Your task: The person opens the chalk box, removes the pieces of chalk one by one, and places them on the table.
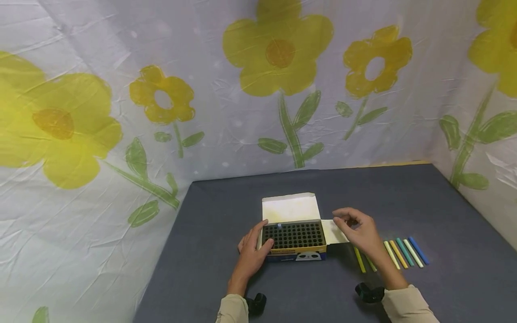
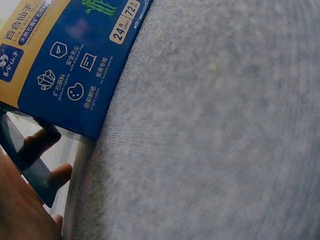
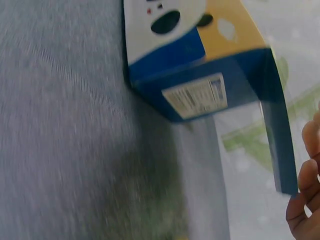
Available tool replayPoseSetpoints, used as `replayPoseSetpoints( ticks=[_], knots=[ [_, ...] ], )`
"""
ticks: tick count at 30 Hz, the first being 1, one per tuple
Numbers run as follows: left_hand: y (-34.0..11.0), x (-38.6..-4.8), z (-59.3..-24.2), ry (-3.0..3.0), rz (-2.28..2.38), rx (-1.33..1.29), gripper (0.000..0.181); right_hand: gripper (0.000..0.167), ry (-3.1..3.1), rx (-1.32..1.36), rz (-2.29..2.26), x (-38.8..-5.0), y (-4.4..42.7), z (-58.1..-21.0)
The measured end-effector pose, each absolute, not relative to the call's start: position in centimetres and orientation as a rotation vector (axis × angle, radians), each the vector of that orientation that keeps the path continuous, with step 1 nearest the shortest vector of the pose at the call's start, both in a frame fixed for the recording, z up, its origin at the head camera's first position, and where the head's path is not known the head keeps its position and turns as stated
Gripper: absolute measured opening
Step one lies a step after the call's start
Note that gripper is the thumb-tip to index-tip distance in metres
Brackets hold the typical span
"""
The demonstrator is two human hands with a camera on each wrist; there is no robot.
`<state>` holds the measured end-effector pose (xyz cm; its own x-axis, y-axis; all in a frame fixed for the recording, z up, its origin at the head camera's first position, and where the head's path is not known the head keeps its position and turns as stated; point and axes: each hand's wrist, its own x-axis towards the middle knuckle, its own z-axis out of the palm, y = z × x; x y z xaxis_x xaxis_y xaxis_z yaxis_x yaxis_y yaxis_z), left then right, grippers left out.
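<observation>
A blue and yellow chalk box (image 1: 278, 258) stands with its lid (image 1: 291, 207) folded back, showing a dark insert full of round holes. One pale bluish chalk stick (image 1: 279, 225) pokes up from a hole at the back left. My left hand (image 1: 252, 253) grips the box's left end, thumb at the front corner and fingers along the side. Beside the right side flap (image 1: 334, 232) hovers my right hand (image 1: 359, 231), its fingers loosely bent, with nothing visible in them. In the right wrist view, fingertips (image 3: 309, 175) appear close to the blue outside of that flap (image 3: 280, 145).
Right of the box, several chalk sticks lie on the dark grey table (image 1: 194, 251): a yellow stick (image 1: 360, 260) and a green one partly under the right arm, then pale yellow, orange, teal (image 1: 405, 252), whitish and blue (image 1: 418, 250). Flower-printed cloth (image 1: 226, 152) hangs behind.
</observation>
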<state>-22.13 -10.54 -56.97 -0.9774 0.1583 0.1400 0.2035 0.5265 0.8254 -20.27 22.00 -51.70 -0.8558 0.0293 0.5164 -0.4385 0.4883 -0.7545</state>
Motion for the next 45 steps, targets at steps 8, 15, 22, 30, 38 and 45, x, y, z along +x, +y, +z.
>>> replayPoseSetpoints(
  ticks=[8, 15, 22, 30, 38, 45],
  knots=[
    [-10.6, -22.2, -57.0, -2.698, -1.474, -0.326, 0.057, 0.018, -2.316, 0.39, 1.31, -20.9, 19.3, -51.8],
    [-10.6, -22.1, -57.0, -2.693, -1.477, -0.348, 0.057, 0.015, -2.328, 0.536, 1.151, -21.7, 16.3, -51.8],
    [-10.4, -22.0, -57.1, -2.682, -1.461, -0.357, 0.058, 0.018, -2.401, 0.572, 1.011, -21.8, 14.1, -52.0],
    [-10.6, -22.1, -57.1, -2.681, -1.455, -0.368, 0.058, 0.018, -2.526, 0.547, 0.901, -22.0, 12.4, -51.7],
    [-10.6, -22.1, -56.9, -2.687, -1.447, -0.373, 0.058, 0.019, -2.58, 0.48, 0.865, -22.3, 10.7, -51.4],
    [-10.7, -22.2, -56.8, -2.698, -1.454, -0.375, 0.058, 0.017, -2.563, 0.399, 0.825, -22.5, 8.9, -51.5]
  ],
)
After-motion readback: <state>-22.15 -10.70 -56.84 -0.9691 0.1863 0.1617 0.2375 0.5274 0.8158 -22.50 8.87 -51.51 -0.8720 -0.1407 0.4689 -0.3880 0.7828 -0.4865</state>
